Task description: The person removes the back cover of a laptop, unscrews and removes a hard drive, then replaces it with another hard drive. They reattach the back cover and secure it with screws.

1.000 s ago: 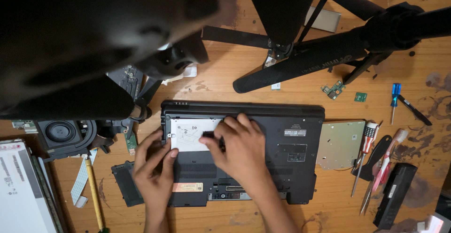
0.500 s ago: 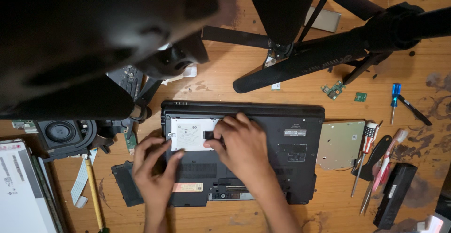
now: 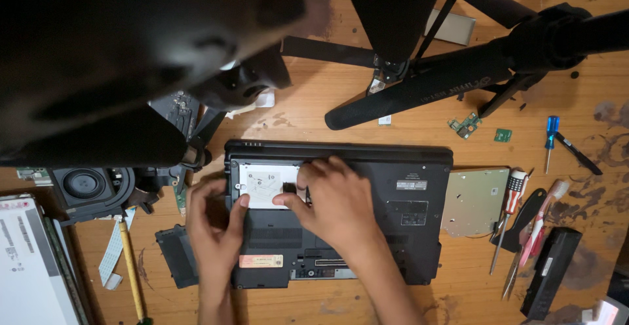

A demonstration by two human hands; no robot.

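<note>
A black laptop (image 3: pixel 393 213) lies upside down on the wooden table, its drive bay uncovered at the upper left. A silver hard drive (image 3: pixel 262 184) sits in that bay. My left hand (image 3: pixel 216 223) rests at the laptop's left edge, thumb touching the drive's lower corner. My right hand (image 3: pixel 331 204) lies across the laptop's base, its fingertips pressing on the drive's right end. Neither hand grips a tool. The black bay cover (image 3: pixel 177 256) lies on the table left of the laptop, partly under my left wrist.
A grey metal plate (image 3: pixel 475 200), screwdrivers (image 3: pixel 508 217), a blue screwdriver (image 3: pixel 550 138) and a black battery (image 3: pixel 549 272) lie to the right. A tripod (image 3: pixel 445 79) crosses the top. A speaker (image 3: pixel 88 191), a yellow-handled tool (image 3: pixel 131 269) and a white panel (image 3: pixel 29 266) are at left.
My left hand has slid up along the laptop's left edge until its thumb meets the drive. My right hand's fingers have shifted slightly on the drive's right end.
</note>
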